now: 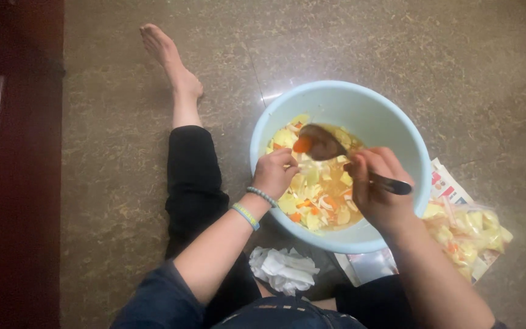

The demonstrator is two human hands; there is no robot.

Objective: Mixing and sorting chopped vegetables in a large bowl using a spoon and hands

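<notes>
I look down on a speckled stone floor (123, 183) with a pale blue bowl (397, 131) set on it in front of my lap, toward the near edge of the floor and a little to the right of middle. The bowl holds chopped vegetables (318, 201) (yellow and white pieces with some orange ones) lying in a thin yellowish liquid.

My right hand (377, 189) is curled closed around the dark handle of a ladle (324, 145), which sticks out past my knuckles toward the bowl's right wall. The ladle's scoop is lifted over the far half of the vegetables, and an orange piece (302, 145) sits at its left lip.

My left hand (275, 172) hangs over the bowl's left rim, fingers bent in loosely toward the food; I cannot tell whether they pinch a piece or only touch the heap. Two beaded bracelets (254, 206) ring that wrist.

A crumpled white cloth (282, 268) lies on the floor just at the bowl's near side, between my knees. To the right of the bowl, partly under its edge, a clear bag of vegetable scraps (473, 234) rests on a sheet of printed paper (448, 186). My left leg stretches out across the floor, its bare foot (168, 58) toward the far edge. A dark wooden panel (16, 164) runs along the floor's left edge.
</notes>
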